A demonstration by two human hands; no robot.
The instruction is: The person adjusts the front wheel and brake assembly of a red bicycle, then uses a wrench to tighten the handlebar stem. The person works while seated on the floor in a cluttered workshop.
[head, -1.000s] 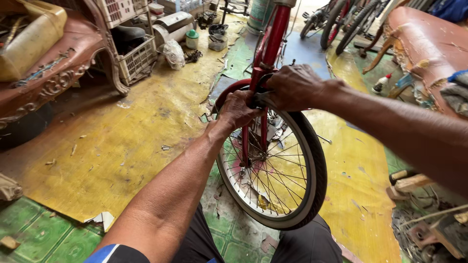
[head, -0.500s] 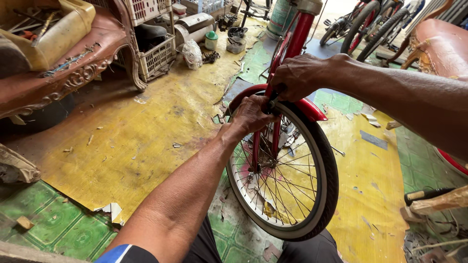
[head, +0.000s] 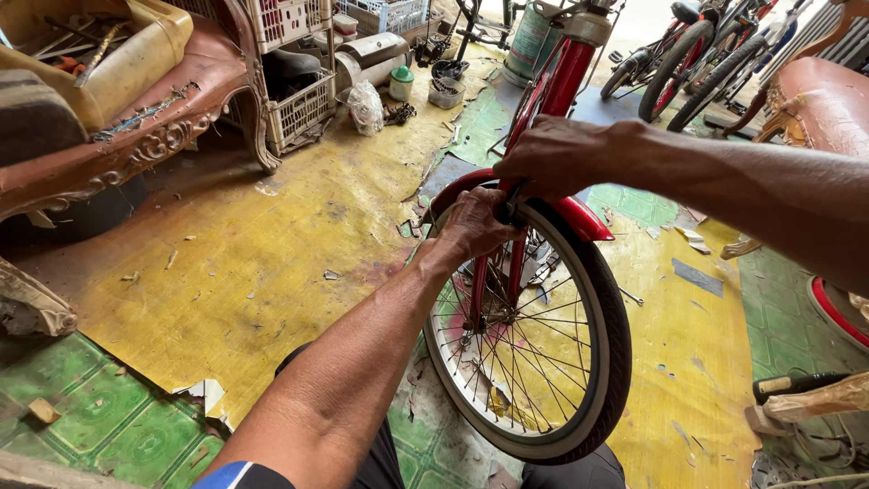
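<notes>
A red bicycle stands in front of me, its spoked wheel [head: 579,362] with a black tyre and white rim close to my knees. My left hand [head: 475,222] reaches in from below and grips at the top of the wheel, beside the red mudguard [head: 579,215]. My right hand [head: 552,156] comes in from the right and closes over the red frame [head: 566,77] just above the tyre. A small dark part sits between the two hands; what it is cannot be made out.
Worn yellow flooring [head: 272,272] with green tiles [head: 100,426] at its torn edge. An ornate carved sofa [head: 154,136] stands at left, white plastic crates [head: 299,109] behind it, a green gas cylinder [head: 529,41], small tubs, and more bicycles [head: 697,63] at the back right.
The view has shifted slightly, so the wheel and hands sit a little lower and closer. Both hands stay at the top of the wheel in the same grip.
</notes>
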